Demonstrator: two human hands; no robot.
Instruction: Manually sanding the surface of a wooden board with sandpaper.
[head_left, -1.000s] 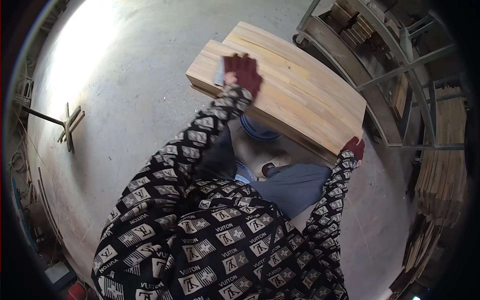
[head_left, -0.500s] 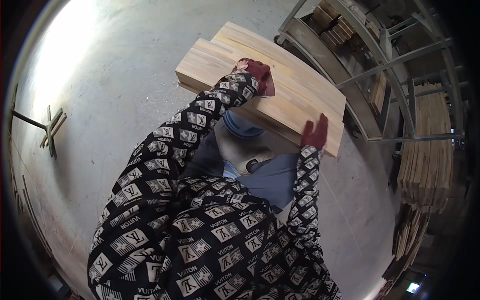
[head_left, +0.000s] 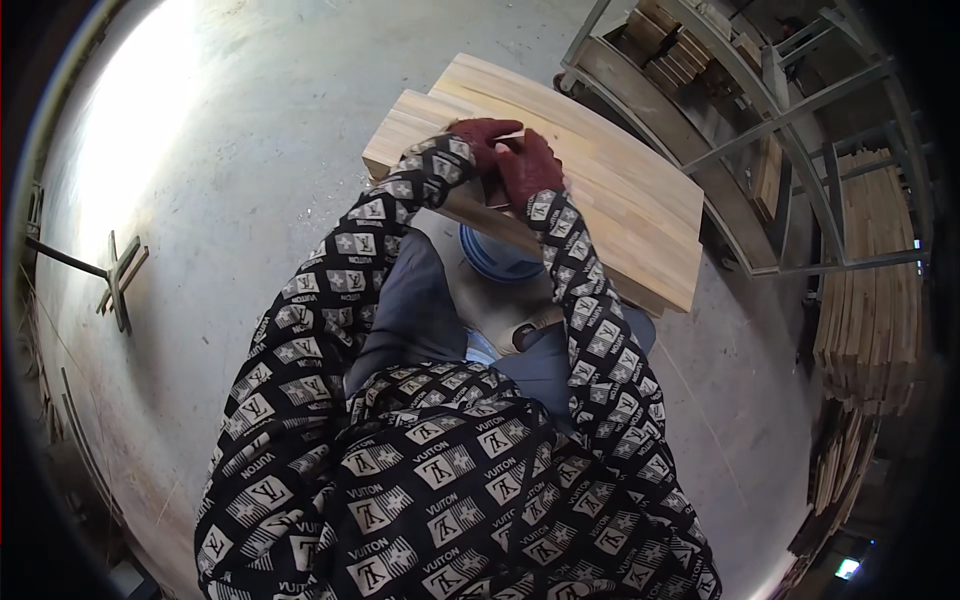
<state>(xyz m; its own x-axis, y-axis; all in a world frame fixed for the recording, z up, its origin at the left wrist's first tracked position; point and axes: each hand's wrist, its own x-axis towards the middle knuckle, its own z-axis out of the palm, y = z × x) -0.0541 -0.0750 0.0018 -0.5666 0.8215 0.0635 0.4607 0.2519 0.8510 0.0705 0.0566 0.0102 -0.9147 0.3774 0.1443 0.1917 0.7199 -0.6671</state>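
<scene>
In dark red gloves, my left hand (head_left: 482, 138) and my right hand (head_left: 534, 170) meet above the near edge of a stack of pale laminated wood boards (head_left: 620, 175). Both have their fingers closed around a small reddish-brown sheet, apparently sandpaper (head_left: 496, 193), whose lower part shows beneath the gloves. The fingers hide most of it. A shorter board (head_left: 400, 125) on the near left side sits beside the wider one, its end stepped back from it. Under the boards stands a blue round tub or bucket (head_left: 490, 262), between my knees.
A metal rack (head_left: 735, 150) holding wood pieces stands at the far right, close to the boards' right end. Stacked wooden slats (head_left: 868, 290) lie further right. On the floor at left is a metal stand foot (head_left: 120, 280). Pale debris dots the floor near the boards' left end.
My right hand has left the boards' right end and moved left to join my left hand at the sheet. My left hand has shifted slightly left and turned.
</scene>
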